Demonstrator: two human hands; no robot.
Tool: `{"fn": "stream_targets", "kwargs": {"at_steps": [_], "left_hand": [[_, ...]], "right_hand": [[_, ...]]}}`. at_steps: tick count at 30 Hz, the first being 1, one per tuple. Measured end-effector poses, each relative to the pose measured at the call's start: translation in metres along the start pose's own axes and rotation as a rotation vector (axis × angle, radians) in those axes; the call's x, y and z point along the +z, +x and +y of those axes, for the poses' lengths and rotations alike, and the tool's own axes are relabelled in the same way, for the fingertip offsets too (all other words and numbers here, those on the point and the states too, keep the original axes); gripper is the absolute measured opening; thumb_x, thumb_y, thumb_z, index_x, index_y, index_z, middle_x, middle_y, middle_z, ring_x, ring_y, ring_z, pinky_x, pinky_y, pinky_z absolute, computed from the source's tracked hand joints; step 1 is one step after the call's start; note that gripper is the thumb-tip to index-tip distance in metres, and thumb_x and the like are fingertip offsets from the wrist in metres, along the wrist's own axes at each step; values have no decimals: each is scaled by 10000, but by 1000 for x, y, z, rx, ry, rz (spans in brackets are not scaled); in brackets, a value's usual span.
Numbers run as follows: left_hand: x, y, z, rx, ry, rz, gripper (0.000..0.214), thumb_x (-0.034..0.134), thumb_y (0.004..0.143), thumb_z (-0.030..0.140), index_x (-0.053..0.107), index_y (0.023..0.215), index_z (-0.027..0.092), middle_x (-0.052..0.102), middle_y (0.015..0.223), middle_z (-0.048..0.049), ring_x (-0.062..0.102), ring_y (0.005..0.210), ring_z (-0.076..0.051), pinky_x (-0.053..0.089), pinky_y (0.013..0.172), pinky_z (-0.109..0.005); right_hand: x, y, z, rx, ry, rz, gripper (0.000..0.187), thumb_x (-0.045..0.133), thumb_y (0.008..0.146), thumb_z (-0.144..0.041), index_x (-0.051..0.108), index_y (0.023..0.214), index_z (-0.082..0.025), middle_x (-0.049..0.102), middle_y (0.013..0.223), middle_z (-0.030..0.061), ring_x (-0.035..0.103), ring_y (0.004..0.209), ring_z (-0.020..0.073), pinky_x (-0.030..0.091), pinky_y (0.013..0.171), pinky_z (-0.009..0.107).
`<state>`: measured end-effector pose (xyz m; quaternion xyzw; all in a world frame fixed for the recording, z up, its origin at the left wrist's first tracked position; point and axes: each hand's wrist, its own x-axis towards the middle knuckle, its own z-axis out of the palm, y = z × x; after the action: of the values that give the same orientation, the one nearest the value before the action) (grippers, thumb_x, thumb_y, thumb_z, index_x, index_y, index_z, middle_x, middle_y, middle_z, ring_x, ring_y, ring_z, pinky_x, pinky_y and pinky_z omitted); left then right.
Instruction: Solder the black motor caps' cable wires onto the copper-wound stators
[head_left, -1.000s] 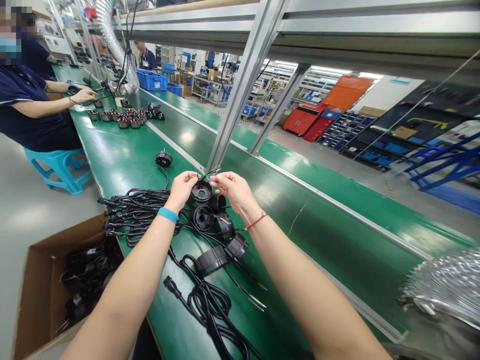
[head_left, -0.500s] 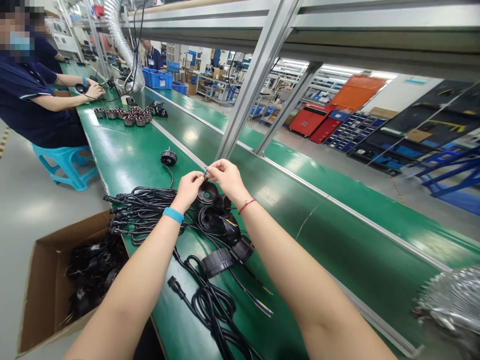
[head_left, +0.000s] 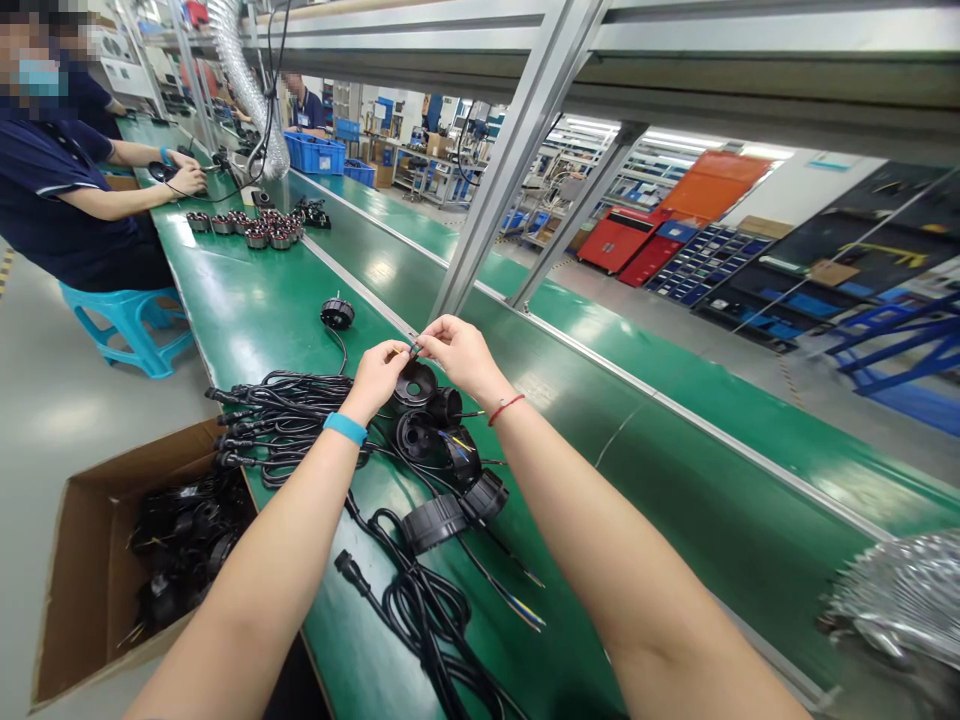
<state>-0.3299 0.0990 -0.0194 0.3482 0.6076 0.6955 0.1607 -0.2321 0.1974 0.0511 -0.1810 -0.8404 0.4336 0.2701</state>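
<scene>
wire ends (head_left: 414,349): too small to tell | cardboard box (head_left: 86,545): partly behind left forearm (head_left: 281,560) | foil duct (head_left: 900,600): cut by right edge

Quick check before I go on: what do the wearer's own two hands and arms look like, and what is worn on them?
Both hands are bare, without gloves. The left hand has a flat, plain bright-blue band around its wrist. The right hand has a thin red cord bracelet at its wrist. No sleeves show on the forearms.
</scene>
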Motion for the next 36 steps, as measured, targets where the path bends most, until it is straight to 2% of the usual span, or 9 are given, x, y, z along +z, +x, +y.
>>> {"fn": "stream_targets", "kwargs": {"at_steps": [12, 19, 21, 22, 25, 28, 31, 33, 36], "left_hand": [[1, 2, -5, 24, 33, -8, 144, 571, 805, 217, 702, 803, 155, 729, 858, -47, 646, 838, -183, 486, 807, -291], [-2, 3, -8, 39, 75, -7, 154, 598, 796, 263, 713, 813, 163, 728, 852, -44, 632, 801, -180, 481, 758, -285], [-3, 3, -10, 48, 76, -5, 165, 588, 798, 268, 712, 821, 162, 728, 858, -47, 633, 799, -178, 484, 753, -281], [-3, 3, -11, 52, 76, -2, 170, 584, 799, 271, 711, 827, 162, 728, 861, -48, 635, 803, -178, 487, 757, -282], [-2, 4, -12, 58, 72, 8, 178, 579, 797, 283, 704, 819, 158, 726, 844, -48, 643, 807, -179, 494, 778, -287], [-2, 5, -10, 51, 71, 18, 166, 598, 775, 288, 694, 793, 154, 719, 819, -42, 642, 805, -178, 494, 800, -292], [-1, 2, -6, 33, 69, 32, 153, 614, 757, 275, 684, 813, 151, 710, 842, -33, 637, 841, -176, 486, 847, -295], [1, 0, -2, 15, 67, 56, 129, 610, 755, 226, 668, 837, 146, 696, 841, -14, 631, 855, -162, 480, 871, -289], [7, 0, 4, 8, 68, 137, 39, 606, 756, 126, 619, 792, 133, 660, 769, 60, 619, 788, -89, 484, 864, -258]], "right_hand": [[-27, 6, -32, -94, -528, -236, 267, 672, 728, -26, 583, 566, -218, 571, 486, -43, 530, 524, 134, 356, 604, 267], [3, -6, -18, -107, -650, -168, 118, 647, 868, -167, 654, 760, -213, 703, 738, 55, 644, 772, 213, 406, 698, 290], [4, -12, -17, -94, -654, -159, 32, 648, 881, -194, 668, 874, -218, 719, 780, 55, 649, 779, 213, 411, 689, 288], [0, -17, -19, -89, -650, -163, 90, 668, 872, -209, 667, 961, -227, 724, 788, 45, 650, 770, 210, 411, 676, 285], [-33, -43, -34, -82, -634, -211, 367, 725, 829, -233, 610, 1177, -260, 738, 812, 7, 654, 730, 193, 409, 637, 274], [-94, -92, -57, 10, -667, -320, 185, 644, 868, -283, 659, 1051, -266, 748, 853, 16, 653, 700, 172, 427, 640, 281], [-162, -165, -78, 281, -682, -442, 132, 601, 851, -383, 687, 882, -287, 746, 866, 25, 650, 682, 166, 446, 619, 282], [-199, -223, -89, 485, -676, -446, 174, 589, 820, -442, 687, 830, -298, 731, 794, 27, 631, 628, 166, 447, 582, 288], [-229, -312, -99, 743, -675, -373, 244, 530, 824, -482, 676, 769, -294, 716, 759, 49, 633, 650, 194, 461, 592, 310]]}}
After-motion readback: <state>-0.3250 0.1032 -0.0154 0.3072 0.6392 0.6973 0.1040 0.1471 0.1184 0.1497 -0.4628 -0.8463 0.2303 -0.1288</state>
